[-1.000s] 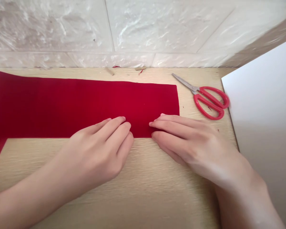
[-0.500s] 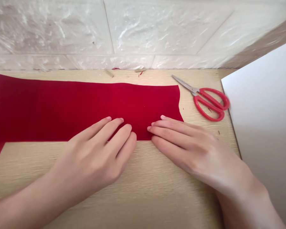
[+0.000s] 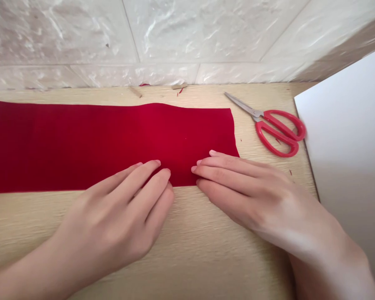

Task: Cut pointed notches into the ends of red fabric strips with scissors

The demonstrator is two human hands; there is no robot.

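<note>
A long strip of red fabric (image 3: 112, 141) lies across the table, its short right end cut unevenly. My left hand (image 3: 125, 208) is closed at the strip's near edge, fingers bent over the cloth and its thumb hidden underneath. To its right, my right hand (image 3: 250, 187) has its fingers pressed together on the same edge, close to the cut end; that thumb is out of sight too. A short stretch of fabric shows between the two sets of fingertips. Red-handled scissors (image 3: 268, 125) rest beyond my right hand, blades pointing up and left.
A white textured wall (image 3: 162, 37) runs along the back of the pale wooden table (image 3: 187, 258). At the right stands a white panel (image 3: 350, 125), touching the scissors' handles. Small red scraps (image 3: 180, 91) and a brownish bit (image 3: 135, 92) lie near the wall.
The left part of the fabric's near edge and my left hand sit slightly lower in view. My right hand stays almost in place. The view has shifted a little.
</note>
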